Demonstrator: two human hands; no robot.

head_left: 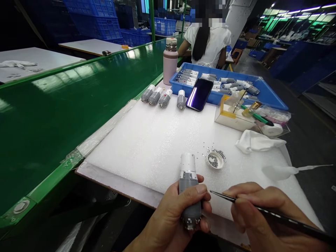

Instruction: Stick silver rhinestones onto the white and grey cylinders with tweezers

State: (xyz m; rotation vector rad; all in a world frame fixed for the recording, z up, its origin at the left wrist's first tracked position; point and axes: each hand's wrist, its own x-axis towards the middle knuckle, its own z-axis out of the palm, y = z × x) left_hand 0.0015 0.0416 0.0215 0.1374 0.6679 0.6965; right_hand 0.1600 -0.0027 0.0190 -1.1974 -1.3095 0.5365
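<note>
Fingers of the left hand wrap closed around a grey-and-white cylinder at lower centre of the frame, thumb across its barrel; the right hand, lower right, pinches dark tweezers, their point just beside the left fingertips. From here I'd judge the cylinder stiff, fairly light, slightly slick, its tiny fittings delicate; best gripped around the smooth grey middle.
</note>
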